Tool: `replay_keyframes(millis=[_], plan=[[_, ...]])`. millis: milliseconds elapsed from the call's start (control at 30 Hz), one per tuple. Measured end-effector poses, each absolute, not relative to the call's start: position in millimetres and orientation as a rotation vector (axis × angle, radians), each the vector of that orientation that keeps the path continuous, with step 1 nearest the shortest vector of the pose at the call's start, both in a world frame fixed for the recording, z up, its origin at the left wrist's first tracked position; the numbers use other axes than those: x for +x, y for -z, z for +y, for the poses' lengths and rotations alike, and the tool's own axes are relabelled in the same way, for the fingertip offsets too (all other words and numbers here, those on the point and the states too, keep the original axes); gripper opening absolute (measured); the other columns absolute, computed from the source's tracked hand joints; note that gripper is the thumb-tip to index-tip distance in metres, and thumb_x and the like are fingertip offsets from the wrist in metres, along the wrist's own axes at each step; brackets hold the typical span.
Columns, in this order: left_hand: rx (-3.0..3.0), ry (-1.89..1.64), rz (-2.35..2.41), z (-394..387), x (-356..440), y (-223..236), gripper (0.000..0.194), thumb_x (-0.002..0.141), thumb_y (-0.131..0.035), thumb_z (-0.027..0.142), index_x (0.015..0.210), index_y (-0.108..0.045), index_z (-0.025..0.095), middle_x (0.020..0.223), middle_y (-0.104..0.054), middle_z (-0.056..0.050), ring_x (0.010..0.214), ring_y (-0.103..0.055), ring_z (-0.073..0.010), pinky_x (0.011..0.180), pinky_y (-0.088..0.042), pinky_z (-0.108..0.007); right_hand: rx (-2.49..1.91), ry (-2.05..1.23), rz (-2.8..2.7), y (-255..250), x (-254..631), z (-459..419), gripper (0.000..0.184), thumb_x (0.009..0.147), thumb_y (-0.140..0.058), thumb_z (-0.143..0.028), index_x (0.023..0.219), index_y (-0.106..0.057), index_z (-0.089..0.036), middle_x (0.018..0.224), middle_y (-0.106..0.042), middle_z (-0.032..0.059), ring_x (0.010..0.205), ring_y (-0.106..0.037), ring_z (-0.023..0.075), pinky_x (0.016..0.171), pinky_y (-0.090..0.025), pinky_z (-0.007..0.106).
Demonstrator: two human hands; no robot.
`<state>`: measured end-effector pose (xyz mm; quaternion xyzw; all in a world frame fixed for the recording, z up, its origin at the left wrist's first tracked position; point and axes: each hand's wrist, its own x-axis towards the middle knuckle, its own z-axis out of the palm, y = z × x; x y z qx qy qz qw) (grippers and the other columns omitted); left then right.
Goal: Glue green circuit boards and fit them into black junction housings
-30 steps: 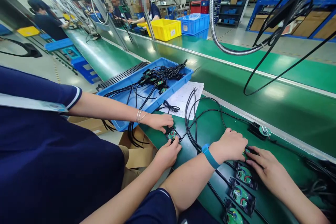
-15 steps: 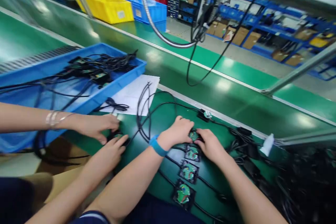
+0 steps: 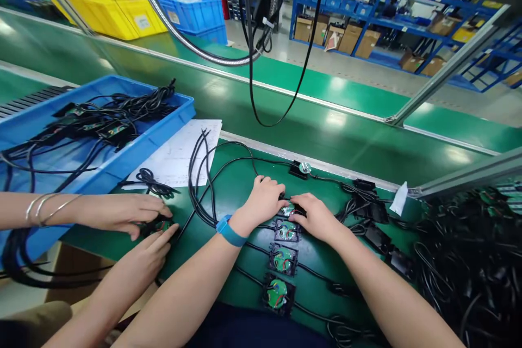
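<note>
My left hand (image 3: 264,200), with a blue wristband (image 3: 230,230) below it, and my right hand (image 3: 317,217) close from both sides on a black housing with a green circuit board (image 3: 287,209). Fingers of both hands hide part of its edges. Toward me, in a column, lie three similar open housings: the nearest row's circuit board (image 3: 286,230), a middle board (image 3: 283,259) and a front board (image 3: 277,293). Black cables run out of their sides. Another housing with a pale round board (image 3: 304,168) lies farther back, by the bench's rear rail.
At left, a co-worker's hands (image 3: 150,253) work on a similar part. A blue tray (image 3: 163,133) holds cabled boards beside printed paper (image 3: 175,157). A white tube (image 3: 399,199) stands at right near a heap of black cables (image 3: 452,277). A black cable loop (image 3: 299,89) hangs ahead.
The camera view has shifted, so the bench items appear farther left. Both my hands stay at the same housing, with the left fingers slightly more curled.
</note>
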<state>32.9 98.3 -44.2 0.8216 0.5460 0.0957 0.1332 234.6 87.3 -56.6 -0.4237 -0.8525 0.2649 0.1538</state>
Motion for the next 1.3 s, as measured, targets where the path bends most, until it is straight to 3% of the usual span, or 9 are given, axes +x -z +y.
replay_keyframes(millis=[200, 400, 667, 800, 867, 967, 1100, 1300], plan=[[2.393, -0.19, 1.579, 104.4, 42.2, 44.8, 0.02, 0.083, -0.073, 0.037, 0.087, -0.067, 0.018, 0.088, -0.071, -0.009, 0.096, -0.057, -0.028, 0.092, -0.032, -0.044, -1.353, -0.757, -2.381, 49.7, 237.3, 77.9, 0.062, 0.079, -0.079, -0.025, 0.136, -0.056, -0.016, 0.124, -0.066, 0.0152, 0.114, -0.061, 0.0278, 0.1, -0.051, 0.046], [2.409, -0.042, 1.526, 113.9, 48.4, 34.1, 0.017, 0.082, -0.073, 0.032, 0.084, -0.067, 0.017, 0.091, -0.072, -0.01, 0.097, -0.058, -0.0289, 0.086, -0.033, -0.042, -1.416, -0.689, -2.394, 53.1, 238.9, 77.2, 0.051, 0.08, -0.078, -0.023, 0.129, -0.065, -0.016, 0.111, -0.07, 0.0145, 0.106, -0.064, 0.0276, 0.095, -0.054, 0.043], [2.394, 0.022, 1.543, 111.7, 52.9, 21.5, 0.019, 0.083, -0.072, 0.031, 0.091, -0.069, 0.014, 0.1, -0.073, -0.015, 0.102, -0.061, -0.0325, 0.087, -0.035, -0.044, -1.419, -0.663, -2.389, 51.0, 236.5, 76.0, 0.048, 0.081, -0.076, -0.026, 0.127, -0.066, -0.014, 0.112, -0.072, 0.0145, 0.105, -0.067, 0.0273, 0.095, -0.055, 0.042], [2.405, 0.061, 1.525, 105.4, 54.9, 15.5, 0.019, 0.086, -0.067, 0.032, 0.095, -0.07, 0.015, 0.105, -0.073, -0.013, 0.103, -0.061, -0.0306, 0.09, -0.037, -0.045, -1.389, -0.582, -2.329, 62.9, 253.8, 71.5, 0.049, 0.084, -0.067, -0.048, 0.123, -0.068, -0.018, 0.111, -0.073, 0.0136, 0.097, -0.071, 0.0307, 0.086, -0.059, 0.045], [2.408, 0.044, 1.494, 107.7, 54.9, 19.4, 0.017, 0.087, -0.065, 0.029, 0.095, -0.071, 0.015, 0.104, -0.072, -0.014, 0.103, -0.061, -0.0309, 0.09, -0.038, -0.046, -1.456, -0.539, -2.265, 73.6, 267.8, 76.4, 0.053, 0.081, -0.063, -0.061, 0.113, -0.072, -0.02, 0.105, -0.076, 0.0129, 0.087, -0.073, 0.0324, 0.075, -0.061, 0.045], [2.377, 0.042, 1.5, 111.5, 54.0, 26.9, 0.015, 0.086, -0.065, 0.026, 0.094, -0.07, 0.015, 0.102, -0.071, -0.013, 0.102, -0.059, -0.0309, 0.092, -0.037, -0.048, -1.526, -0.699, -2.254, 82.6, 284.9, 84.9, 0.048, 0.078, -0.061, -0.068, 0.095, -0.074, -0.025, 0.087, -0.078, 0.0081, 0.072, -0.074, 0.0298, 0.059, -0.06, 0.038], [2.359, 0.036, 1.496, 112.4, 53.3, 29.6, 0.014, 0.085, -0.065, 0.025, 0.094, -0.07, 0.015, 0.102, -0.071, -0.014, 0.103, -0.058, -0.0311, 0.094, -0.036, -0.049, -1.534, -0.859, -2.269, 74.3, 284.7, 86.1, 0.04, 0.078, -0.06, -0.063, 0.085, -0.073, -0.026, 0.081, -0.077, 0.0057, 0.069, -0.074, 0.0269, 0.055, -0.058, 0.034], [2.389, 0.028, 1.508, 107.5, 54.0, 18.9, 0.014, 0.087, -0.064, 0.026, 0.095, -0.068, 0.016, 0.103, -0.071, -0.014, 0.102, -0.061, -0.0314, 0.088, -0.038, -0.046, -1.642, -0.827, -2.346, 28.1, 255.3, 69.8, 0.021, 0.081, -0.053, -0.035, 0.086, -0.069, -0.022, 0.082, -0.074, 0.0073, 0.076, -0.071, 0.0254, 0.071, -0.055, 0.036]])
